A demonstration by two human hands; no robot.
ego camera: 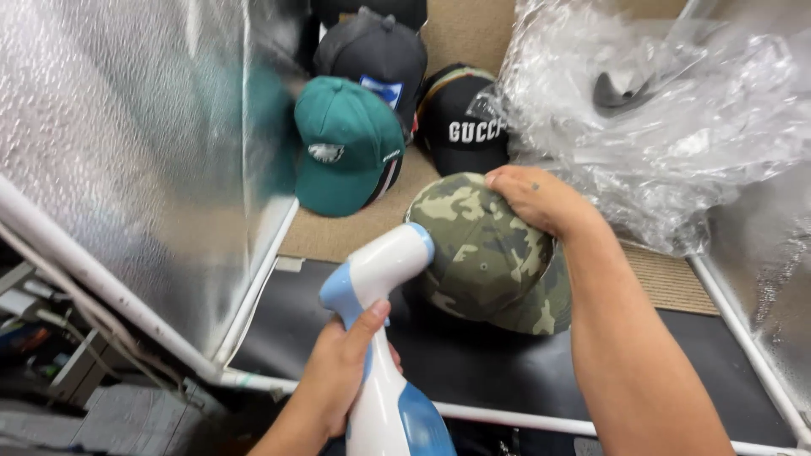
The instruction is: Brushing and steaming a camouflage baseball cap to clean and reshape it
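My left hand point(342, 371) grips the handle of a white and blue handheld steamer point(380, 338); its rounded head touches the left side of a camouflage cap point(481, 253). My right hand point(532, 198) rests on top of that cap and holds it from the far right side. The cap sits on a black mat point(473, 363) in front of me.
A green cap point(346, 143), a dark grey cap point(376, 51) and a black cap point(460, 118) lie on the tan carpet behind. Crumpled clear plastic point(667, 118) fills the right. Plastic sheeting on white pipe frames point(110, 287) walls both sides.
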